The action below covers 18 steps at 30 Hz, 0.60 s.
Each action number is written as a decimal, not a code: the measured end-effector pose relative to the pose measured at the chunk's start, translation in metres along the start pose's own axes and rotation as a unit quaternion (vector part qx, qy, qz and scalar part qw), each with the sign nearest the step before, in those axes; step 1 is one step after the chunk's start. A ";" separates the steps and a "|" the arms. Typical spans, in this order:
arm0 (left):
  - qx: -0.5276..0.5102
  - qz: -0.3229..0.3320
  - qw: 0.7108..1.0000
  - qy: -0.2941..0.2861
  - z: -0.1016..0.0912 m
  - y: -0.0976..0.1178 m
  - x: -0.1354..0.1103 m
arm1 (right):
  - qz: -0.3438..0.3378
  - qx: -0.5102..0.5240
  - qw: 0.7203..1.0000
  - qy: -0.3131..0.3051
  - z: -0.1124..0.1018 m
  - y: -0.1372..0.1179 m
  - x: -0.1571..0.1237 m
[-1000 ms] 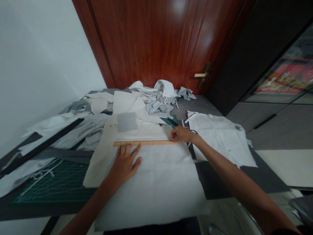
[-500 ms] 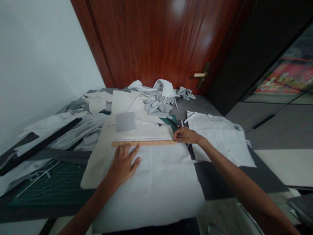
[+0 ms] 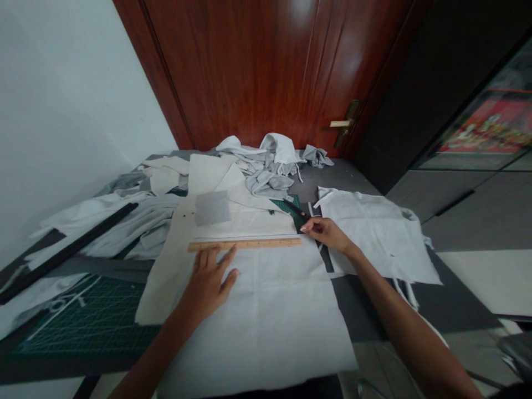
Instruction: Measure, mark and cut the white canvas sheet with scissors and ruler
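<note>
A wooden ruler [image 3: 245,244] lies crosswise on a large white cloth [image 3: 266,310] spread over the table. My left hand [image 3: 210,280] lies flat on the cloth with spread fingers, the fingertips pressing the ruler's near edge. My right hand [image 3: 326,231] is just past the ruler's right end, fingers closed in a pinch near a dark slim tool [image 3: 296,209]; what it pinches I cannot make out. A small grey fabric square [image 3: 212,208] rests on the cloth beyond the ruler.
A green cutting mat [image 3: 83,316] shows at the left under the cloth. A long black bar [image 3: 70,249] lies at the far left. Crumpled white and grey fabric [image 3: 270,166] is piled near the red door [image 3: 266,66]. Another white cloth piece [image 3: 374,233] lies right.
My right hand has moved off the ruler's right end, a little to the right and farther away. The left hand and ruler have stayed in place.
</note>
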State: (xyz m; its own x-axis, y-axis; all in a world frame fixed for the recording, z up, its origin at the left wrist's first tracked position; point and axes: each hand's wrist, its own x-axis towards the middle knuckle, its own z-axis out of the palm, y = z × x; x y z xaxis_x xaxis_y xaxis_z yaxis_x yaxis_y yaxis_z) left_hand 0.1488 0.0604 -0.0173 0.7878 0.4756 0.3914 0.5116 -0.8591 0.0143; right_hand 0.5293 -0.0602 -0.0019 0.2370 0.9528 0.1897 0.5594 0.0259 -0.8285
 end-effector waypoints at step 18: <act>-0.016 -0.084 0.996 0.040 -0.011 -0.017 0.003 | -0.089 -0.052 0.986 0.127 0.015 -0.010 -0.011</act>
State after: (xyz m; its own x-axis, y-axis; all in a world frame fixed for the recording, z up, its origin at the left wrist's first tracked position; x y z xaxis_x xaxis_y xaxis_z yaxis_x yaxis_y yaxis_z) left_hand 0.1388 0.0740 -0.0067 0.6621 0.5970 0.4530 0.6211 -0.7754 0.1140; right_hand 0.5089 -0.0666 -0.0039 0.3120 0.8288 0.4646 0.6861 0.1418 -0.7136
